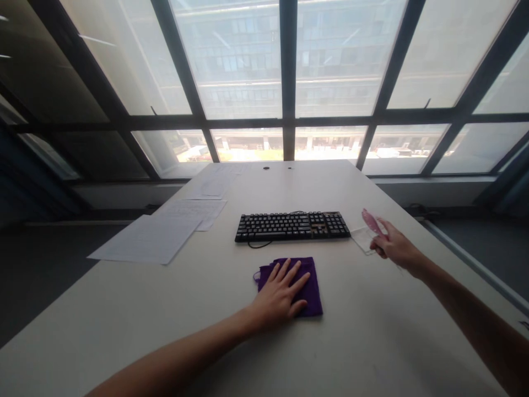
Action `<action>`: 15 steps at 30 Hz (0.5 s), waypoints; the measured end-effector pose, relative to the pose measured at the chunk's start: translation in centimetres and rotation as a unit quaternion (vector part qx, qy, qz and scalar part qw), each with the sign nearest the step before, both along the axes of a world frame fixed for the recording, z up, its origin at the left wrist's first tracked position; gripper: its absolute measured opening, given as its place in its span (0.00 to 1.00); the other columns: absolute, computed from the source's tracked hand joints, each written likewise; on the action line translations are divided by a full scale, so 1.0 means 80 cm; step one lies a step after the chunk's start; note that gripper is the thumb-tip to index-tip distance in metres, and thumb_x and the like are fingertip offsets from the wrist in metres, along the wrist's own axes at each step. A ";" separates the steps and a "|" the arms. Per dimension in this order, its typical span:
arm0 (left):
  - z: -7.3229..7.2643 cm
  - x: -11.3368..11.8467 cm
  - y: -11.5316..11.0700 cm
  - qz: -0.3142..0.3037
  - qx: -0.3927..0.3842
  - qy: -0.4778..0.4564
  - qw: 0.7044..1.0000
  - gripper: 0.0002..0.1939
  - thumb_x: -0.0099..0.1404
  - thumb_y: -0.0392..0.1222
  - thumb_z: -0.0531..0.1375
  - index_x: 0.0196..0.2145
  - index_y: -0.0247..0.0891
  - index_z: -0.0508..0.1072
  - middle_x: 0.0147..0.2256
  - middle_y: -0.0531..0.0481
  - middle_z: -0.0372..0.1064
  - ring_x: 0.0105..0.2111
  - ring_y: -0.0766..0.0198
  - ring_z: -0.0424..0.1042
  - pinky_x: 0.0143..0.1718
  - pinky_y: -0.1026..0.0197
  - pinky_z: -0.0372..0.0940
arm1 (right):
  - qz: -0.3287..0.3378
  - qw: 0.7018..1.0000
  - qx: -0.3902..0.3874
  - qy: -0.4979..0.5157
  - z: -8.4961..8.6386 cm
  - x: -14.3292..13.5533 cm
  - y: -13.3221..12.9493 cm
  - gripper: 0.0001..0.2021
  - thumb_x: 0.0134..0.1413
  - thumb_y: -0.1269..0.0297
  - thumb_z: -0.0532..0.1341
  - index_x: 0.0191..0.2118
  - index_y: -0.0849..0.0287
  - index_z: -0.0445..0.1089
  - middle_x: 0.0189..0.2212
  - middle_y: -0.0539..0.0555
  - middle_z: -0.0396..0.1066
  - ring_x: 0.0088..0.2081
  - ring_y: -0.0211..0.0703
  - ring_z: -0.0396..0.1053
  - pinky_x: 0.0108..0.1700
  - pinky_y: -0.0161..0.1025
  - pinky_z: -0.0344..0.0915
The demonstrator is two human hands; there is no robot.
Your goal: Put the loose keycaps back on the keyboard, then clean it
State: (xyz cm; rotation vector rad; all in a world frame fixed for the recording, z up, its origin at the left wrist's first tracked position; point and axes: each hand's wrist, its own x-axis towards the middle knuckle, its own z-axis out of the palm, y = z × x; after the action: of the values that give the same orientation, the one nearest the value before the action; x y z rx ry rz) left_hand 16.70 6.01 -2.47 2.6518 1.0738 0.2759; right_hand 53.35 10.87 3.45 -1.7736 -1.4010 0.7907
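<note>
My left hand (pixel 279 295) spreads wide over the purple cloth (pixel 313 292); my right hand (pixel 394 245) clasps a pink tool (pixel 371 222), its length slanting forward-left from my fingers.

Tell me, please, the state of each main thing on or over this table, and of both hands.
Left hand: open, palm down
Purple cloth: apparently folded, flat under that hand
Right hand: closed in a grip
Pink object: gripped, tilted
Keyboard: flat, keys up
Papers: loose, overlapping
White sheet: lying beside the keyboard
</note>
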 end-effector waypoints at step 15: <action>0.013 -0.237 -0.052 0.320 0.085 -0.134 0.934 0.23 0.73 0.40 0.50 0.64 0.37 0.63 0.61 0.39 0.65 0.63 0.53 0.62 0.65 0.45 0.57 | 0.213 0.806 -0.185 0.520 -0.030 -0.451 -0.070 0.31 0.46 0.67 0.66 0.58 0.51 0.61 0.44 0.54 0.74 0.47 0.45 0.73 0.48 0.41 0.70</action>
State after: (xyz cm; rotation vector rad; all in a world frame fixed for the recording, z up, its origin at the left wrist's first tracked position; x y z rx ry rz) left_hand -2.25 1.83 -1.41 2.2147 1.8463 0.8599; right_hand 17.23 5.30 1.03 -0.8861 -0.8638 2.0004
